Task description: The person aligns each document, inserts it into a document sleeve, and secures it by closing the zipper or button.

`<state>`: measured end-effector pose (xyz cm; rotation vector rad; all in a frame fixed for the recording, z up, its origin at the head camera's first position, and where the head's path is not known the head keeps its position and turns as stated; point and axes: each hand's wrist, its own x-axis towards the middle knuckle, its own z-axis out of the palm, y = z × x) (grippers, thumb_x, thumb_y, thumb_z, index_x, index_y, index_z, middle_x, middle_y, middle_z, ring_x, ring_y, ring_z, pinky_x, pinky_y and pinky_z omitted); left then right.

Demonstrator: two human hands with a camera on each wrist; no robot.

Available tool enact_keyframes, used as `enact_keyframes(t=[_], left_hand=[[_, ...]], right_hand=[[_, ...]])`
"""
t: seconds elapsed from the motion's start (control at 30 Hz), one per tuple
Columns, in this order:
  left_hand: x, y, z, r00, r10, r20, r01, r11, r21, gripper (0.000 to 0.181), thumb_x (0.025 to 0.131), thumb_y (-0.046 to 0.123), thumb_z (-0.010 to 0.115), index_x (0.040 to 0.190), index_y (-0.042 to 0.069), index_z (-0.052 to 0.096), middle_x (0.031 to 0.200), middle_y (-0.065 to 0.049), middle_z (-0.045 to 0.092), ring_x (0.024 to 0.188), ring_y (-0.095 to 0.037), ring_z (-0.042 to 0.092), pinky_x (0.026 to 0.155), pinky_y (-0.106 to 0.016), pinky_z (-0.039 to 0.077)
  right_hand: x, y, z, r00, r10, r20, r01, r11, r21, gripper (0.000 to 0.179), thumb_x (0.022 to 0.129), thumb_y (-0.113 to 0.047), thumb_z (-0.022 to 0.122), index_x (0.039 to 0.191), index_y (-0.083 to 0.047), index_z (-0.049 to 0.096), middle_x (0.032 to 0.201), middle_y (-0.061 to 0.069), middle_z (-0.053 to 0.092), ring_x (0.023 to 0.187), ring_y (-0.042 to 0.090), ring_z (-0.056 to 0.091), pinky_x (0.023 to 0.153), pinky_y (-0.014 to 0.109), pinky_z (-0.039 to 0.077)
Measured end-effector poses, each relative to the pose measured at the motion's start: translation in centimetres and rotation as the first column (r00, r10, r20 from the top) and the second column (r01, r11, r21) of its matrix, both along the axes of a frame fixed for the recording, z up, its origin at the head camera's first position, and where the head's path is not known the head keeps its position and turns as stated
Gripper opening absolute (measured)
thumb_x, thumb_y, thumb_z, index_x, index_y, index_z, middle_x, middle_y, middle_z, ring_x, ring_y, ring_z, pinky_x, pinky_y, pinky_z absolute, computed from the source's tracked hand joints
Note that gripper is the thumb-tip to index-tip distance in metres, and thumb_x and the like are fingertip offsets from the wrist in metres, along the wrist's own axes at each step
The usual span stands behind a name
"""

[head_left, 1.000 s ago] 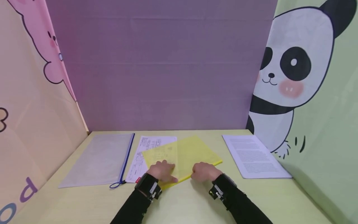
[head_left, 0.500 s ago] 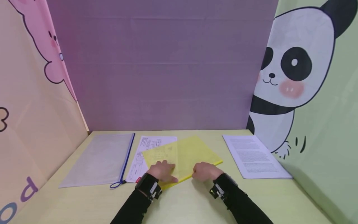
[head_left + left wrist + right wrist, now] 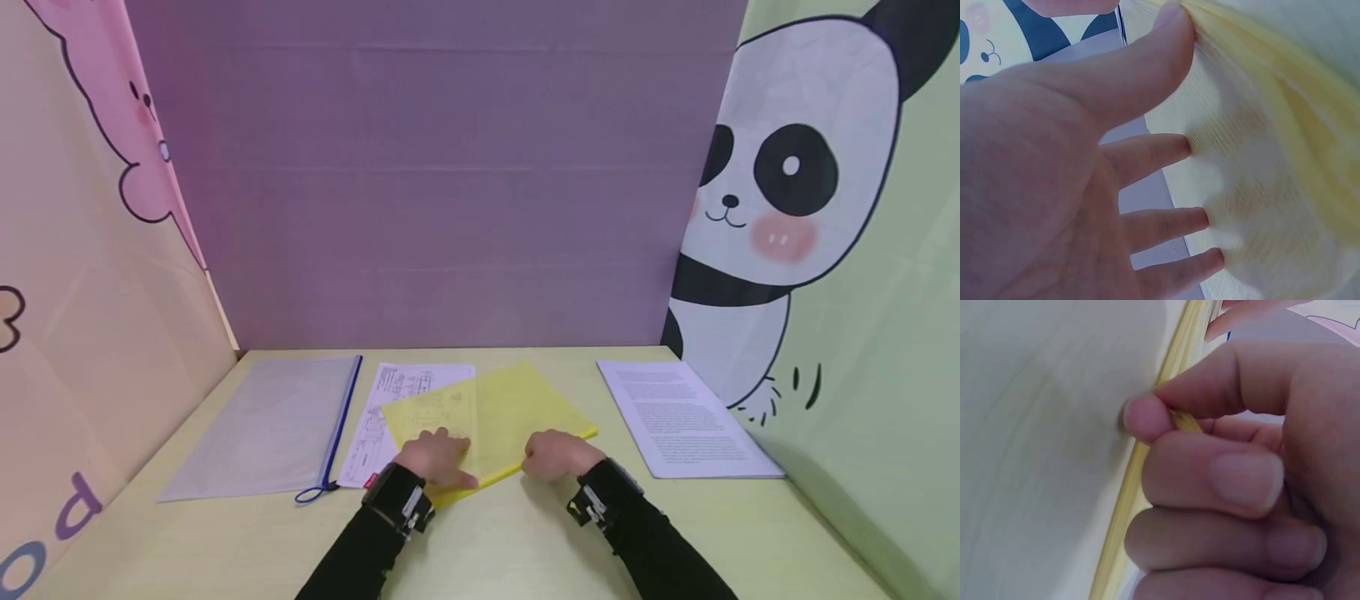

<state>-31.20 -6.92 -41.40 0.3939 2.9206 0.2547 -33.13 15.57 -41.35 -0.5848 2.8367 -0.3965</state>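
A yellow zip file bag (image 3: 517, 404), see-through at its left part, lies slanted on the table. My left hand (image 3: 437, 458) rests on its near left part, fingers spread and straight. In the left wrist view the fingertips (image 3: 1175, 145) press on the mesh-like sheet, and the thumb lies by the yellow edge. My right hand (image 3: 558, 456) is at the bag's near edge, right of the middle. In the right wrist view its thumb and forefinger pinch a small yellow zipper pull (image 3: 1185, 420) beside the zip edge (image 3: 1124, 515), with the other fingers curled.
A printed white sheet (image 3: 367, 442) lies partly under the yellow bag. Left of it is a whitish zip bag (image 3: 262, 433) with a blue zip and cord loop (image 3: 311, 496). A stack of printed paper (image 3: 682, 421) lies at right. Decorated panels (image 3: 450, 183) wall the table (image 3: 480, 554).
My right hand has slid slightly to the right and away from me along the bag's near edge. The left hand and the bag stay in place.
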Motion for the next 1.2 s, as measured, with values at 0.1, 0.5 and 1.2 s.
enact_keyframes(t=[0.1, 0.5, 1.2], left_hand=[[0.0, 0.0, 0.0, 1.0, -0.005, -0.004, 0.005, 1.0, 0.004, 0.071, 0.085, 0.057, 0.076, 0.144, 0.021, 0.06, 0.125, -0.012, 0.059, 0.106, -0.031, 0.054, 0.088, -0.051, 0.05], [-0.1, 0.0, -0.1, 1.0, -0.007, -0.004, 0.007, 1.0, 0.013, 0.071, 0.084, 0.057, 0.076, 0.144, 0.021, 0.06, 0.121, -0.012, 0.059, 0.101, -0.03, 0.053, 0.086, -0.05, 0.049], [-0.3, -0.1, -0.3, 1.0, -0.003, -0.01, 0.003, 1.0, 0.011, 0.072, 0.084, 0.058, 0.076, 0.143, 0.022, 0.06, 0.123, -0.011, 0.06, 0.105, -0.03, 0.054, 0.088, -0.051, 0.05]], right_hand=[[-0.1, 0.2, 0.0, 1.0, -0.015, 0.005, 0.015, 1.0, 0.001, 0.021, 0.092, -0.011, 0.061, 0.071, -0.01, 0.063, 0.061, -0.004, 0.041, 0.054, 0.012, 0.035, 0.052, 0.027, 0.029], [-0.7, 1.1, -0.2, 0.999, -0.029, 0.026, 0.03, 0.999, -0.012, 0.023, 0.093, -0.01, 0.06, 0.07, -0.01, 0.063, 0.059, -0.004, 0.042, 0.052, 0.011, 0.034, 0.052, 0.025, 0.029], [-1.1, 2.0, 0.1, 0.999, -0.044, 0.009, 0.044, 0.999, 0.004, 0.018, 0.093, -0.01, 0.061, 0.075, -0.009, 0.062, 0.065, -0.001, 0.045, 0.057, 0.014, 0.039, 0.056, 0.027, 0.031]])
